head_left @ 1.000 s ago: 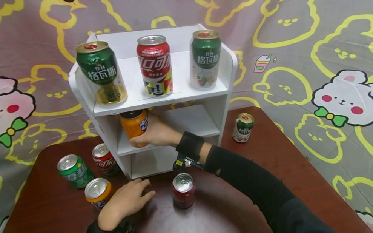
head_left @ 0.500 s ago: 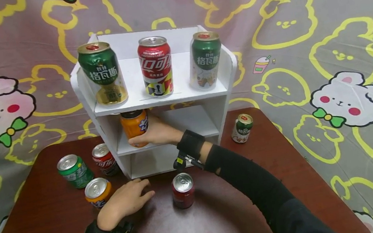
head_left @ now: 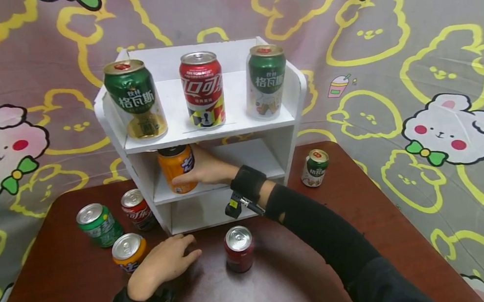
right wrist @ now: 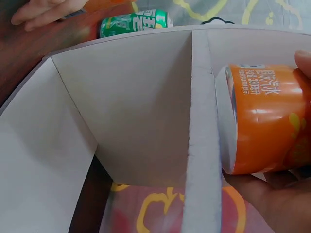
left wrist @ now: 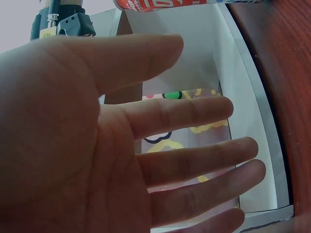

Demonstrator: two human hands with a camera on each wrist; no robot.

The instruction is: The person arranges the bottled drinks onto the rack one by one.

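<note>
My right hand (head_left: 206, 167) holds an orange soda can (head_left: 176, 170) upright at the left of the white rack's middle shelf (head_left: 242, 156). Its thumb lies across the can's front; the other fingers are mostly hidden behind. In the right wrist view the can's base (right wrist: 227, 121) is at the shelf board, and I cannot tell whether it touches. My left hand (head_left: 165, 260) is low over the table, fingers spread and holding nothing, as the left wrist view also shows. Beside it is a second orange can (head_left: 129, 251), with a dark red can (head_left: 239, 249) to its right.
On the top shelf stand a green-and-gold can (head_left: 136, 100), a red cola can (head_left: 202, 90) and a green-and-white can (head_left: 266, 82). A green can (head_left: 99, 225) and a red can (head_left: 137, 210) stand left of the rack, another green-and-white can (head_left: 315, 169) right of it.
The head view has tilted slightly, so the scene sits a little lower. The right hand keeps its grip on the orange can at the middle shelf, and the left hand stays in place.
</note>
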